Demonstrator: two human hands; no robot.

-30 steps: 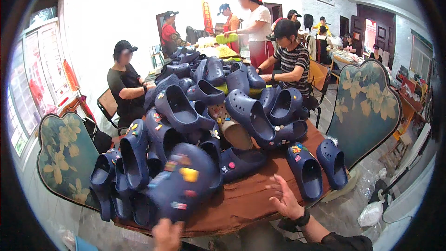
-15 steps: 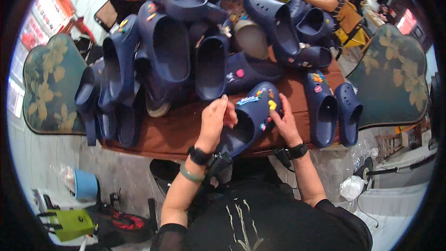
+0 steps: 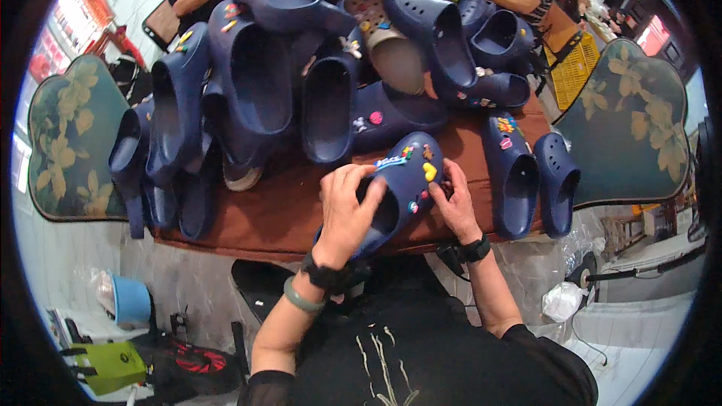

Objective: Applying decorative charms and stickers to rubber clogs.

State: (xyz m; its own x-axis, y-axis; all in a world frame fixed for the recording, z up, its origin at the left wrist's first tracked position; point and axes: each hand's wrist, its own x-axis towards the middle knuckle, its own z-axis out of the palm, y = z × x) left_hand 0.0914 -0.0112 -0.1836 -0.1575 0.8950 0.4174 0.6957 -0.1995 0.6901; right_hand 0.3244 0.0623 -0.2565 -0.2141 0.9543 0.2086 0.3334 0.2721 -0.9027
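Left hand (image 3: pixel 349 209) and right hand (image 3: pixel 453 199) clasped a navy clog (image 3: pixel 408 179) between them, likely for steadiness (piled clogs (image 3: pixel 260 79) lay beyond).

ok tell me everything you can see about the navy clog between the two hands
The navy clog looks like smooth foam or rubber. Its upper bears colourful charms, including a yellow heart and a blue strip. Its opening faces up, at the near edge of the brown table, toe pointing away and rightward. The left hand overlaps its left side, hiding part of the heel end; the right hand is at its right edge, near the heart.
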